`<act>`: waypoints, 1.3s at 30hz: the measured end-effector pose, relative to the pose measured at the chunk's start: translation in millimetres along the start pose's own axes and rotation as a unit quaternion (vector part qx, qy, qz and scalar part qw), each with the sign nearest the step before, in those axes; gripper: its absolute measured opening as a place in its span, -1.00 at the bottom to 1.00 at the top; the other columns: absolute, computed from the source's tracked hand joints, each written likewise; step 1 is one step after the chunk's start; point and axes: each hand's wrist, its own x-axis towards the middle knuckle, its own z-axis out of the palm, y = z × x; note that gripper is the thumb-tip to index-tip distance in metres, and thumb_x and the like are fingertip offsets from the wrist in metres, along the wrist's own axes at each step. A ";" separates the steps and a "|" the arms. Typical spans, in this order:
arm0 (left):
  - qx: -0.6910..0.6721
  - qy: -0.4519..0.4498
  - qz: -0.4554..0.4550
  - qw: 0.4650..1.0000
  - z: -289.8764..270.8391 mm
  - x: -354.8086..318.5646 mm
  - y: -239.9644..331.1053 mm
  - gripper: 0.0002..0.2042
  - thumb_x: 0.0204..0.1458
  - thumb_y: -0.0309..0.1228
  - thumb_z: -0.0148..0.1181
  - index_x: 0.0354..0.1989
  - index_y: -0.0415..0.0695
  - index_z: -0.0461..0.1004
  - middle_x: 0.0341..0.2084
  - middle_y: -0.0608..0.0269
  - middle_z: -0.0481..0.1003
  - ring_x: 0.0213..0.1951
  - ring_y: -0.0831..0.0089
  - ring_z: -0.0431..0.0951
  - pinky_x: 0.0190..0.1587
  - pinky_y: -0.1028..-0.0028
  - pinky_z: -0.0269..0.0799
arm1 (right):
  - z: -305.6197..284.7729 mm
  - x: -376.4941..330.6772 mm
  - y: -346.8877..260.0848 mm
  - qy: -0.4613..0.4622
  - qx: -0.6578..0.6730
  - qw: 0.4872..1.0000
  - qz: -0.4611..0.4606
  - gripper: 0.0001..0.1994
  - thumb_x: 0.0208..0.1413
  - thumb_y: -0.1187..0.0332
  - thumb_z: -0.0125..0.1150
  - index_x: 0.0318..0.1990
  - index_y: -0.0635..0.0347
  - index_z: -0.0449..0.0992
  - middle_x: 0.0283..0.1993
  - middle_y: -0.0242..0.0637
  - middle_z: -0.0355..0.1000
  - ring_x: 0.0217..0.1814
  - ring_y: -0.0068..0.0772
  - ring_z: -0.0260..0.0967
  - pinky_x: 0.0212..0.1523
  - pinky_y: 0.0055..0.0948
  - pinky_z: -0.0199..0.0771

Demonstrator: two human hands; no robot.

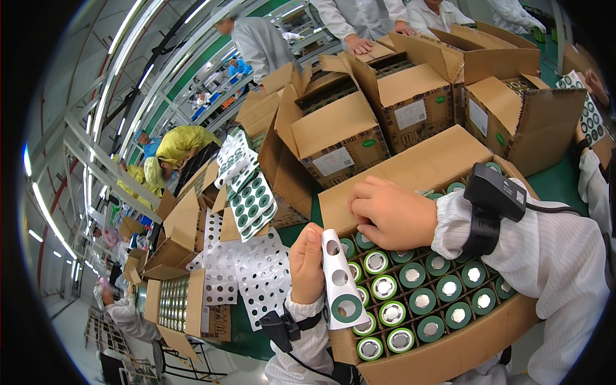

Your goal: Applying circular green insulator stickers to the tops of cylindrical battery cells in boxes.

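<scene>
An open cardboard box (449, 354) in front of me holds rows of upright cylindrical battery cells (392, 313) in a divider grid. Many cells carry a dark green ring on top; those along the left side show bare metal tops with light green rims. My left hand (307, 268) pinches a white backing strip (336, 268) with punched holes and a green ring sticker (347, 308) at its lower end. Over the far rows of cells is my right hand (396, 215), fingers curled down and closed. Whatever its fingertips hold, if anything, is hidden.
Green ring sticker sheets (252, 204) and used perforated backing sheets (260, 273) lie to the left. Open cartons (337, 125) stand along the far side. Another cell box (173, 301) sits at far left. A co-worker's hands (359, 44) rest on a far carton.
</scene>
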 end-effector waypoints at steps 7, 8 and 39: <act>0.006 -0.006 0.010 1.000 -6.2 1.4 -16.5 -0.72 0.20 -0.24 -0.25 -0.47 -0.13 0.25 -0.64 0.44 0.26 -0.61 0.71 0.23 -0.57 0.71 0.13 | -4.6 0.5 -7.0 -0.017 -0.114 0.991 -0.073 -0.84 -0.28 0.51 0.13 -0.46 0.27 0.34 -0.34 -0.22 0.29 -0.25 -0.16 0.23 -0.22 -0.30 0.29; 0.012 -0.009 0.021 1.000 -7.8 1.8 -16.5 -0.73 0.19 -0.22 -0.24 -0.46 -0.11 0.23 -0.65 0.39 0.30 -0.65 0.67 0.29 -0.61 0.69 0.21 | -4.6 1.3 -9.5 -0.014 -0.121 0.989 -0.083 -0.84 -0.29 0.51 0.13 -0.46 0.27 0.35 -0.33 -0.22 0.29 -0.25 -0.16 0.24 -0.22 -0.31 0.29; 0.017 -0.047 0.045 0.998 -3.7 4.3 -10.3 -0.69 0.20 -0.22 -0.23 -0.41 -0.19 0.29 -0.62 0.54 0.14 -0.53 0.76 0.06 -0.50 0.71 0.02 | -20.7 9.9 -27.7 -0.139 -0.155 0.946 -0.249 -0.69 -0.14 0.17 0.17 -0.63 0.28 0.46 -0.33 -0.30 0.30 -0.21 -0.36 0.24 -0.15 -0.42 0.27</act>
